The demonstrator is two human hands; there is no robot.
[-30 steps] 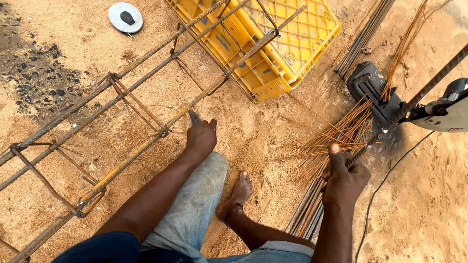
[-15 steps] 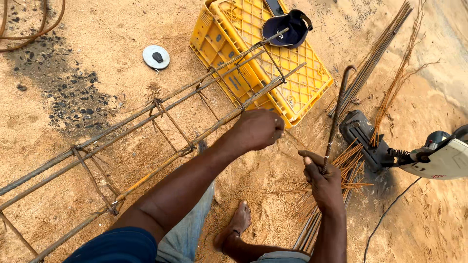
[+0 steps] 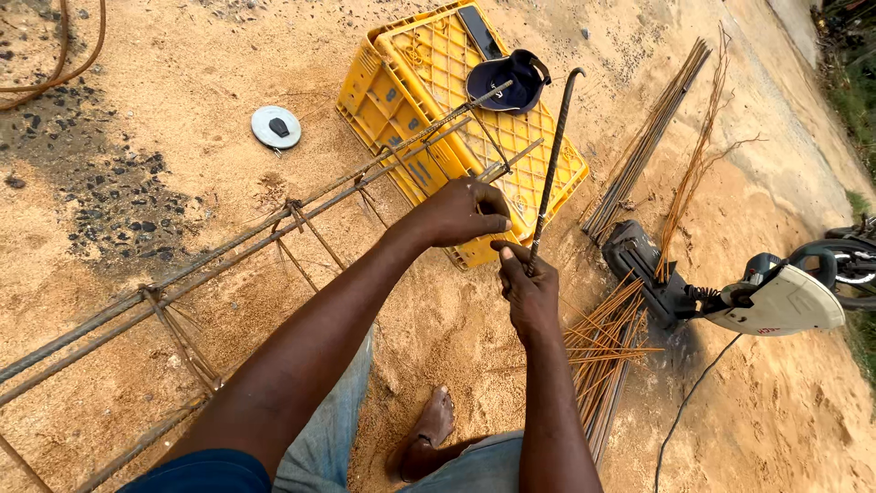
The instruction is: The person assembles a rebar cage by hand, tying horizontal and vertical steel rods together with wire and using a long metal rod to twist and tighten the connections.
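Right hand (image 3: 532,294): fingers clenched tight round the lower end of a hooked steel rod (image 3: 551,164), thumb up along it. Rod is dark, ribbed, thin, runs up toward 12 o'clock from my fist and curls into a hook at the top, over the yellow crate (image 3: 411,100).

Left hand (image 3: 464,212): just at 10 o'clock of the right, fingers curled shut over the end of the rebar cage (image 3: 274,228) where it rests on the crate's edge. Can't tell exactly which bar they pinch. The two hands are just beside each other, nearly touching.

Cage: long rusty bars with square ties, running from 8 o'clock up to the crate.

A dark cap (image 3: 509,80) sits on the crate. Cut-off saw (image 3: 730,292) at 3 o'clock, loose wire bundle (image 3: 607,338) beside it. Round tape measure (image 3: 276,127) on sand at 10 o'clock.
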